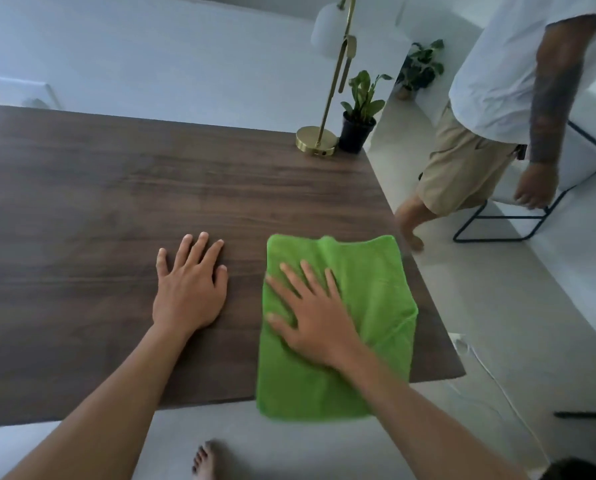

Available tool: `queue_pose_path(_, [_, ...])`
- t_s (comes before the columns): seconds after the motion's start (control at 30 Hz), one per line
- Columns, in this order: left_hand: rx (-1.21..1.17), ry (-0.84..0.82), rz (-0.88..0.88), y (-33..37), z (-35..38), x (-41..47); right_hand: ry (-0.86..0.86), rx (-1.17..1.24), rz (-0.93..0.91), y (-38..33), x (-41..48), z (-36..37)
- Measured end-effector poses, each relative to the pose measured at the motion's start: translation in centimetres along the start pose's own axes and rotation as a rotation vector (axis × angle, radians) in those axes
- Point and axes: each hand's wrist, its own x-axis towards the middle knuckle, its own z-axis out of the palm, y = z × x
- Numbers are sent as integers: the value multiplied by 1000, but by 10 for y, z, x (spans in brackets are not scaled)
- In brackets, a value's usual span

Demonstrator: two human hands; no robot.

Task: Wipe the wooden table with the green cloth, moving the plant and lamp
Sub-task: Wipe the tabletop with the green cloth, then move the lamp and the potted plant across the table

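Observation:
A green cloth (pixel 369 282) lies flat on the dark wooden table (pixel 116 188), near the front right corner, its near end hanging over the front edge. My right hand (pixel 310 317) presses on the cloth with straight, spread fingers. To its left, my left hand (pixel 189 285) rests flat on the bare wood, fingers straight. At the table's far right corner stand a brass lamp (pixel 317 142) with a white shade and a small plant in a black pot (pixel 357 131), side by side.
Another person in a white shirt and beige shorts (pixel 469 168) stands right of the table, a hand on a white chair with a black frame (pixel 539 216). A second plant (pixel 418 67) sits on a ledge behind. A white cable (pixel 497 382) runs along the floor.

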Motion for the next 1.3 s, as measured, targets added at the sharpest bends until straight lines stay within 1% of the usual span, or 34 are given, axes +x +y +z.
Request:
queue_pose_path(0.03, [1,2,0,0,0,0,7,18,-11,6,-26,1])
queue_pose_path(0.1, [2,1,-2,-1,-1,1,4,20,43,34,-60,0])
queue_pose_path(0.17, [-4,-3,-2,-1,0,1,3,-12,120,66,-65,-5])
queue_pose_path(0.3, [-19,12,2,0,0,0,-15,-58,230,95,-18,-11])
queue_pose_path(0.47, [-12,-3,1,1,-1,0,-31,-26,338,95,36,-16])
queue_pose_path(0.53, [0,4,4,0,-3,2,-44,-39,320,88,34,-18])
queue_pose_path(0.67, [57,-1,51,8,-10,25,-56,-59,171,60,18,-15])
queue_pose_path(0.83, [-45,-48,149,22,-3,55,-53,-48,143,38,15,-12])
queue_pose_path(0.97, [-85,-36,211,21,3,76,-40,-37,30,29,12,-12])
queue_pose_path(1.03, [-103,-47,240,18,2,87,-47,1,27,30,14,-14])
queue_pose_path(1.1, [-113,-62,268,16,-1,100,-8,92,55,35,22,-22])
queue_pose_path(1.23, [-130,-76,265,23,-8,135,175,382,172,56,64,-52])
queue_pose_path(1.3, [-164,-76,227,35,-14,154,252,426,226,69,96,-74])
